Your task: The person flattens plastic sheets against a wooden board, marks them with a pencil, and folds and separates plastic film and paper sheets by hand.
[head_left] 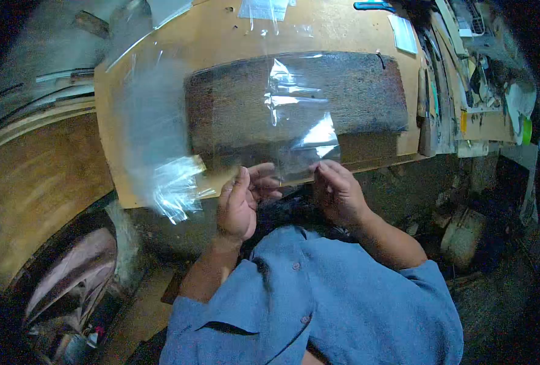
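Note:
Between my hands and the dark worn board (367, 91) lies a clear, shiny plastic sheet (300, 100), its near right corner by my right fingertips. My right hand (341, 190) is closed in a pinch on the edge of that sheet. My left hand (242, 204) is beside the sheet's near left side, palm partly up, fingers apart; no object shows in it. To its left, a stack of clear plastic (178, 185) hangs over the table's near edge.
The wooden table (337, 30) carries a blue cutter (373, 6), a small white pad (404, 34) and more clear plastic (264, 8) at the far edge. Strips and tools crowd the right side. A curved wooden surface (45, 176) stands left.

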{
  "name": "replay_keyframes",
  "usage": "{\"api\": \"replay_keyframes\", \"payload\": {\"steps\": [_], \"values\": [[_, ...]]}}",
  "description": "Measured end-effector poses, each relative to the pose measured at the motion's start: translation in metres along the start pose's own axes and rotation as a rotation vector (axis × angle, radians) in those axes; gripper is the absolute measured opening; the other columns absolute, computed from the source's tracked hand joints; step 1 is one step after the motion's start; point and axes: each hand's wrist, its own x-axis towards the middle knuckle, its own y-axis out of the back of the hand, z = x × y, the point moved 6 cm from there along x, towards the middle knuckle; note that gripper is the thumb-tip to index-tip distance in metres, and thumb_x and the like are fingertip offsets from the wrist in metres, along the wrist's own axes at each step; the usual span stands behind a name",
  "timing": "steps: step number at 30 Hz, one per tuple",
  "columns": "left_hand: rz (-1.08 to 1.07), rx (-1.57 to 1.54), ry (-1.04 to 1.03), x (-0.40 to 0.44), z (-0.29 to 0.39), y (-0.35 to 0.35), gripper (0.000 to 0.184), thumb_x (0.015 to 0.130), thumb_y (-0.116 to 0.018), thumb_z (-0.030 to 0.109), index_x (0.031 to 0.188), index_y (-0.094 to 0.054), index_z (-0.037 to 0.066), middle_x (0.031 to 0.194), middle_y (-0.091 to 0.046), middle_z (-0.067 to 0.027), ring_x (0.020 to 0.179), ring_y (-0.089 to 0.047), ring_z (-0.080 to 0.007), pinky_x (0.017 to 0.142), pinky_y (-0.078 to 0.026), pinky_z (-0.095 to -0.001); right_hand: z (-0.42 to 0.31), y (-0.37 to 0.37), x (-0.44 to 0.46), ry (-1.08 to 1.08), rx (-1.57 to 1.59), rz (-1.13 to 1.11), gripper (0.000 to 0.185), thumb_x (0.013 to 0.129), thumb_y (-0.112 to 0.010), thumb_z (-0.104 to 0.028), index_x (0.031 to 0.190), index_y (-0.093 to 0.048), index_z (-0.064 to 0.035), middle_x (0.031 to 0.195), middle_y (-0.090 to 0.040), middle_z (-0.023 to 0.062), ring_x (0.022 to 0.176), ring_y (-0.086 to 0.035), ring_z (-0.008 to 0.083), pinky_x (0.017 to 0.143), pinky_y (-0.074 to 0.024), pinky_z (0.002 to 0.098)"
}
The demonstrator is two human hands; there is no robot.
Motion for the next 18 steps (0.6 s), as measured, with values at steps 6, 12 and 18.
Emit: {"api": "replay_keyframes", "payload": {"steps": [6,12,18], "values": [[0.021,0.117,-0.066,-0.021,0.018,-0.003,0.049,0.100,-0.037,0.038,0.110,-0.059,-0.004,0.074,-0.062,-0.0082,0.064,-0.060,-0.0152,0.061,-0.051,-0.0273,-0.001,0.004,-0.013,0.084,-0.158,-0.071,0.017,0.093,-0.058,-0.021,0.094,-0.061,-0.0045,0.067,-0.048,-0.0036,0.052,-0.038,0.0049,0.046,-0.0289,0.0209],[-0.009,0.136,-0.109,-0.032,0.022,-0.005,0.044,0.099,-0.042,0.037,0.104,-0.062,-0.001,0.071,-0.062,-0.0081,0.062,-0.060,-0.0137,0.059,-0.050,-0.0257,-0.006,-0.002,-0.026,0.110,-0.209,-0.108,0.017,0.090,-0.060,-0.021,0.091,-0.061,-0.0034,0.068,-0.048,-0.0033,0.054,-0.039,0.0045,0.047,-0.0294,0.0199],[0.021,0.194,-0.093,-0.028,0.015,-0.004,0.029,0.097,-0.051,0.027,0.090,-0.061,0.000,0.069,-0.061,-0.0062,0.061,-0.060,-0.0113,0.057,-0.051,-0.0239,-0.009,0.004,-0.032,0.093,-0.265,-0.144,0.017,0.089,-0.061,-0.018,0.091,-0.065,-0.0012,0.085,-0.064,0.0031,0.076,-0.057,0.0092,0.070,-0.0446,0.0248]]}}
